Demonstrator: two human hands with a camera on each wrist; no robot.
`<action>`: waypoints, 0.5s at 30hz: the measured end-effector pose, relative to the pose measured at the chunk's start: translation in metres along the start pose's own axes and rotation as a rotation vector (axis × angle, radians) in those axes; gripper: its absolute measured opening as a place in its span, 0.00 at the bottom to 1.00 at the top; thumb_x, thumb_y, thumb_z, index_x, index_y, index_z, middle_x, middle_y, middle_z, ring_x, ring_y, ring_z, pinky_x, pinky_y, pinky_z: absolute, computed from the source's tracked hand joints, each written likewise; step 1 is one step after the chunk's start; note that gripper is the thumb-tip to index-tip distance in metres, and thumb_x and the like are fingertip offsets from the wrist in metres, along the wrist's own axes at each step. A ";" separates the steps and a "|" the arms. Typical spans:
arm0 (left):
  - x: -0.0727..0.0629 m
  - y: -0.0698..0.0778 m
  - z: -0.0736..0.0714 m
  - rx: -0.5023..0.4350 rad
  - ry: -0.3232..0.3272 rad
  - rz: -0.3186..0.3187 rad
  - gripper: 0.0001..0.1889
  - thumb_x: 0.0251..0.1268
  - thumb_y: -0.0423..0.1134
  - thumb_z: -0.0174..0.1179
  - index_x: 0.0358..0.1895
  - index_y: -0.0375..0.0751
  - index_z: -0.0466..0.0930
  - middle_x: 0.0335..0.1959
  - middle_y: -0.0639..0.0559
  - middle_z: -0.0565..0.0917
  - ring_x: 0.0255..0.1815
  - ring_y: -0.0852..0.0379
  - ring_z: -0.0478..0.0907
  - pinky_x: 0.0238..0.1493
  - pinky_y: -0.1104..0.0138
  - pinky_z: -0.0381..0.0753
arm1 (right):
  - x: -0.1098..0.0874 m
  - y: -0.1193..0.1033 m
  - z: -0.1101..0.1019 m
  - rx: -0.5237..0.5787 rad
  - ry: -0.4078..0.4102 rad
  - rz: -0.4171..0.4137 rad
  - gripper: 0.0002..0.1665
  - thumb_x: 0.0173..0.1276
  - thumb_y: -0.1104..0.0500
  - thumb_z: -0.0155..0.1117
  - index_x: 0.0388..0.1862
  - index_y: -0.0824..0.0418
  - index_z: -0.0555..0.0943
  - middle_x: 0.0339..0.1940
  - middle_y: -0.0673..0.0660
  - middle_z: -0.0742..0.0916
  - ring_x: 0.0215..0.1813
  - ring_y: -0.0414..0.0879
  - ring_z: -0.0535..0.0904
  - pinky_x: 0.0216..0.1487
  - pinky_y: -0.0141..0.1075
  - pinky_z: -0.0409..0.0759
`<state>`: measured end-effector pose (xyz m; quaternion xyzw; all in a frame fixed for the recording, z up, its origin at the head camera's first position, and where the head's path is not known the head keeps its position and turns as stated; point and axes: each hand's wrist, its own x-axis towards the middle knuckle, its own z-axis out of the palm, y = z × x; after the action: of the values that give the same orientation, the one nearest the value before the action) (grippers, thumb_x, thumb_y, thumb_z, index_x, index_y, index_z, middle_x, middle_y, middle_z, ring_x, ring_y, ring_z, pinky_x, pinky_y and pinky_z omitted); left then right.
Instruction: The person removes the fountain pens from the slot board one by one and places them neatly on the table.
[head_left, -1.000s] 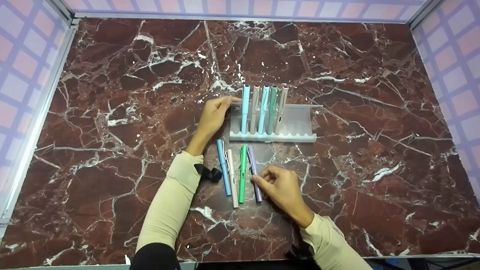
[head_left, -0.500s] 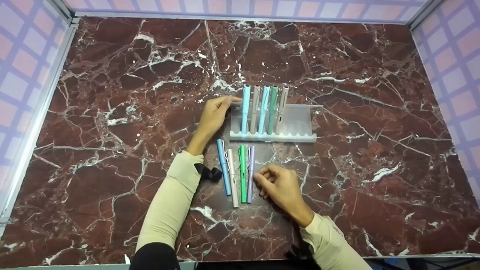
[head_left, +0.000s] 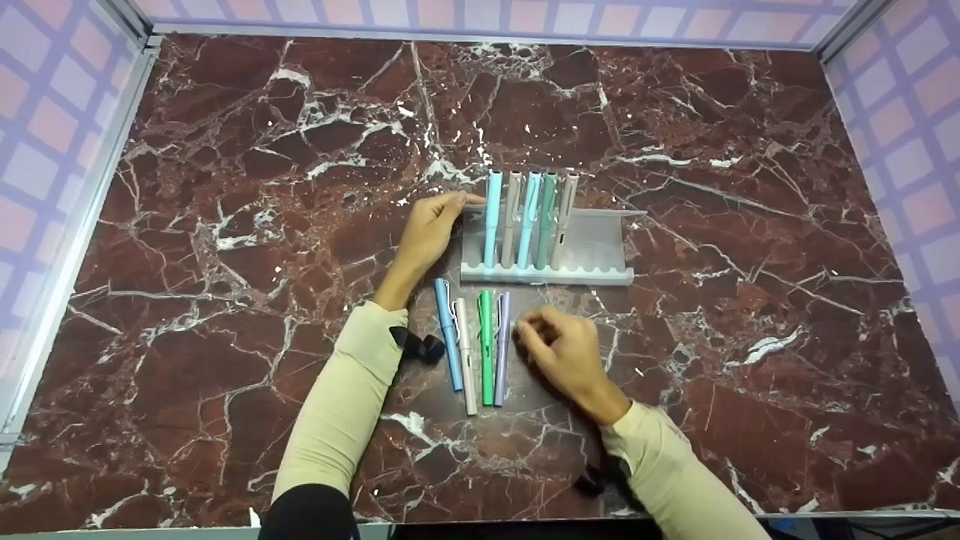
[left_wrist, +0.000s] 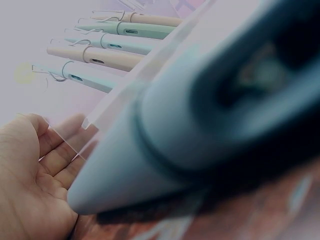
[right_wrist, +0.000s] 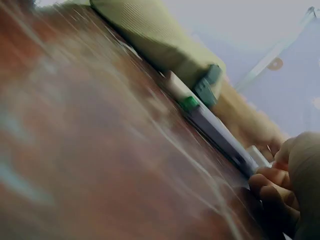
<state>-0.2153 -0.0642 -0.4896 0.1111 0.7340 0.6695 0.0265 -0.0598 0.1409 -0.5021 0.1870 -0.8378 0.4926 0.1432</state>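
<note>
My left hand (head_left: 429, 229) pinches the upper left edge of a clear pen stand (head_left: 592, 240). Several capped pens lean upright in the stand's left slots: a light blue pen (head_left: 491, 221) at the end, then taupe, light blue, dark green and taupe. In front of it lie a blue pen (head_left: 448, 334), a beige pen (head_left: 465, 356), a green pen (head_left: 486, 349) and a purple pen (head_left: 502, 349). My right hand (head_left: 564, 349) hovers just right of the purple pen, apart from it, fingers loosely curled and holding nothing. A pen barrel (left_wrist: 165, 135) looms large in the left wrist view.
The slots (head_left: 600, 271) on the stand's right side hold no pens. Dark red marbled tabletop (head_left: 750, 360) surrounds everything. Checked panels (head_left: 525, 15) border the back and both sides. A black wrist camera (head_left: 420, 346) sits close to the blue pen's left.
The purple pen's lower end swung left until it lay along the green pen. My right hand then let go and moved slightly up and away. The left hand stayed put.
</note>
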 end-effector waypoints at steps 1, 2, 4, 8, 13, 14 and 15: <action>0.000 0.000 0.000 0.003 -0.001 -0.001 0.16 0.80 0.36 0.48 0.49 0.32 0.86 0.49 0.40 0.88 0.51 0.48 0.84 0.60 0.63 0.79 | 0.004 0.004 -0.002 -0.018 0.026 -0.030 0.02 0.65 0.71 0.66 0.32 0.68 0.83 0.23 0.58 0.88 0.19 0.43 0.81 0.21 0.24 0.79; 0.000 0.000 0.000 0.005 -0.003 -0.002 0.16 0.80 0.36 0.48 0.49 0.33 0.86 0.48 0.40 0.88 0.50 0.48 0.84 0.60 0.63 0.80 | 0.008 0.008 -0.003 -0.039 0.061 -0.063 0.02 0.64 0.72 0.66 0.32 0.68 0.83 0.23 0.58 0.88 0.19 0.44 0.80 0.21 0.26 0.79; 0.000 0.000 0.000 0.010 -0.003 -0.003 0.16 0.80 0.36 0.48 0.49 0.33 0.86 0.49 0.41 0.88 0.51 0.49 0.84 0.61 0.64 0.79 | 0.017 0.015 -0.008 -0.095 0.142 -0.121 0.02 0.63 0.71 0.66 0.31 0.67 0.83 0.24 0.59 0.88 0.20 0.46 0.81 0.21 0.30 0.81; 0.000 0.001 -0.001 0.014 0.003 -0.003 0.16 0.80 0.37 0.48 0.49 0.34 0.86 0.49 0.42 0.88 0.51 0.50 0.84 0.61 0.65 0.79 | 0.033 0.027 -0.017 -0.201 0.321 -0.192 0.02 0.60 0.67 0.66 0.31 0.67 0.84 0.26 0.61 0.88 0.24 0.52 0.82 0.24 0.40 0.83; 0.000 0.002 -0.001 0.034 0.002 -0.014 0.16 0.81 0.38 0.48 0.49 0.35 0.86 0.49 0.42 0.88 0.51 0.50 0.84 0.61 0.65 0.79 | 0.048 0.037 -0.023 -0.277 0.434 -0.181 0.06 0.61 0.63 0.67 0.33 0.66 0.83 0.29 0.61 0.86 0.31 0.56 0.80 0.36 0.45 0.80; 0.000 0.002 -0.001 0.038 0.001 -0.018 0.16 0.81 0.38 0.48 0.49 0.35 0.86 0.49 0.42 0.88 0.51 0.50 0.84 0.61 0.65 0.79 | 0.050 0.039 -0.024 -0.285 0.439 -0.167 0.06 0.61 0.63 0.68 0.34 0.67 0.83 0.29 0.61 0.86 0.31 0.57 0.80 0.37 0.45 0.78; -0.001 0.002 0.000 0.039 0.001 -0.023 0.16 0.81 0.38 0.48 0.49 0.35 0.86 0.49 0.42 0.88 0.51 0.50 0.84 0.60 0.65 0.79 | 0.051 0.040 -0.025 -0.290 0.440 -0.148 0.07 0.61 0.63 0.68 0.35 0.67 0.83 0.30 0.61 0.86 0.33 0.57 0.80 0.38 0.45 0.77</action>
<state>-0.2144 -0.0646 -0.4878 0.1029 0.7479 0.6550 0.0315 -0.1222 0.1716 -0.4995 0.1139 -0.8323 0.3845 0.3828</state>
